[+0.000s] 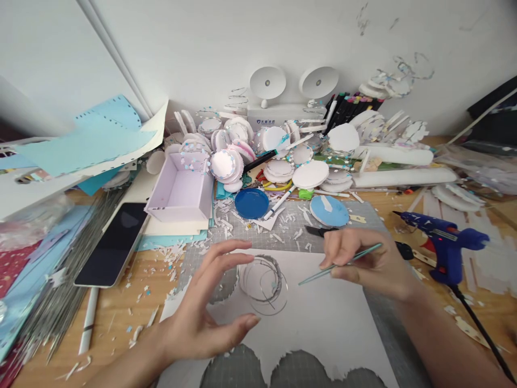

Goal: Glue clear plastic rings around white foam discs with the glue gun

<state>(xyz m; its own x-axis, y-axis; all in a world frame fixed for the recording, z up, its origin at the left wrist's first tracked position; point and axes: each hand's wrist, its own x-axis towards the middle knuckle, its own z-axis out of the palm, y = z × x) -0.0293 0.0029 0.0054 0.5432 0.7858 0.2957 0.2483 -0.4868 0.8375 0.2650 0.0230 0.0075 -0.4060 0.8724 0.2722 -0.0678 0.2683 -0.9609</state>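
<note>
Tweezers (323, 272) over paper (323, 318), well off back edge of table (113, 328), long axis slanting, tips leftward, toward near edge; right hand (371, 269) pinching them, left hand (194, 323) spread wide beside wire coil (278, 280).

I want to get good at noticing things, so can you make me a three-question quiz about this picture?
1. Which hand holds the thin teal tool?
2. True or false: in the picture, the blue glue gun is to the left of the phone.
3. Fill in the missing word: the wire loops lie mainly on white ____.

Key:
1. The right hand.
2. False; the blue glue gun is to the right of the phone.
3. paper
</note>
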